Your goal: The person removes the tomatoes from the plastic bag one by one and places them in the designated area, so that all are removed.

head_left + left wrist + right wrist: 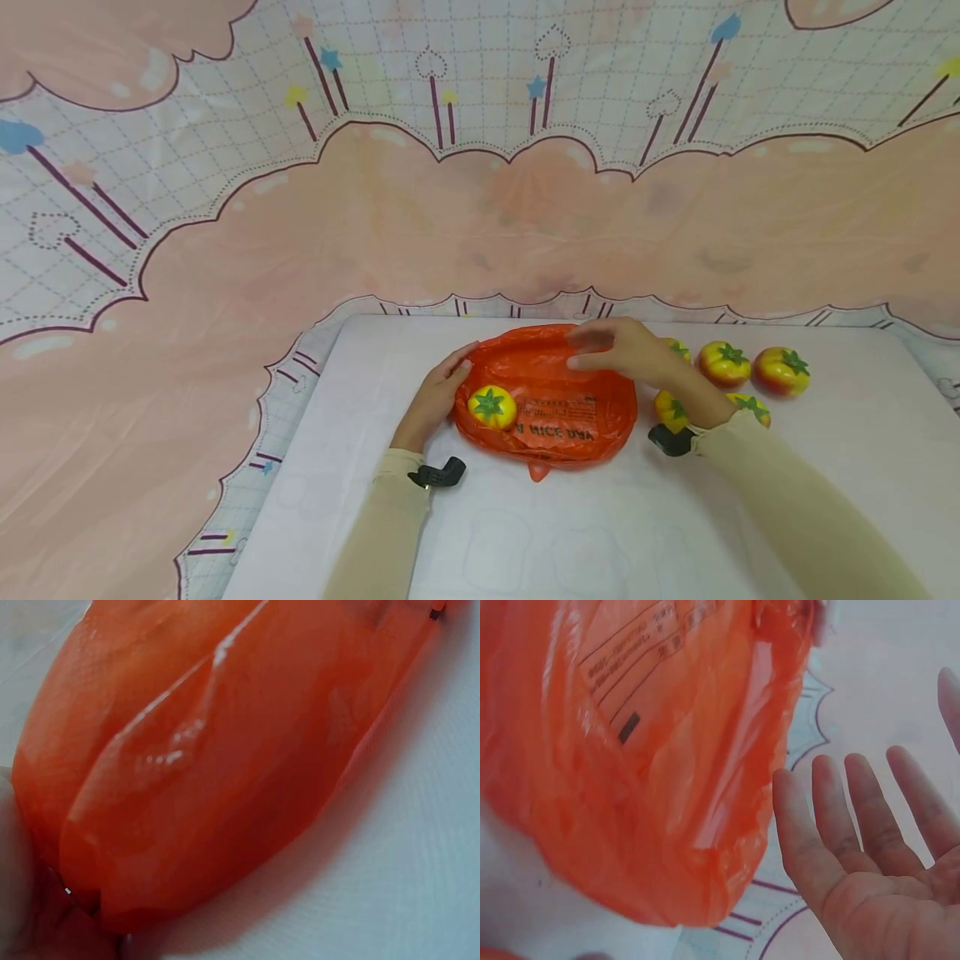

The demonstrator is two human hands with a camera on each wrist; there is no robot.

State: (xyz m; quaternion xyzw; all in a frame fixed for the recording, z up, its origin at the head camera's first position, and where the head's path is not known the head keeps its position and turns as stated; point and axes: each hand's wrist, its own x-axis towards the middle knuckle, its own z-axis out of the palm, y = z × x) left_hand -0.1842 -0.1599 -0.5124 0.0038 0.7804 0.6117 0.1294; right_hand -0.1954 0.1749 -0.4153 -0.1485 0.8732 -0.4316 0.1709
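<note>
An orange-red plastic bag (555, 433) with dark printing lies on the white table, its mouth spread wide. Inside it at the left sits one yellow persimmon-like fruit (492, 407) with a green star-shaped leaf top. My left hand (435, 400) holds the bag's left rim, thumb over the edge; in the left wrist view the bag's wall (225, 780) fills most of the picture. Over the bag's far right rim is my right hand (618, 346), holding nothing. Its fingers (866, 806) are spread and nearly straight beside the bag in the right wrist view.
To the right of the bag, several more yellow-and-red fruits (782, 372) stand on the table (570, 533), some partly hidden behind my right forearm. A patterned pink and white cloth (480, 225) hangs behind the table's far edge.
</note>
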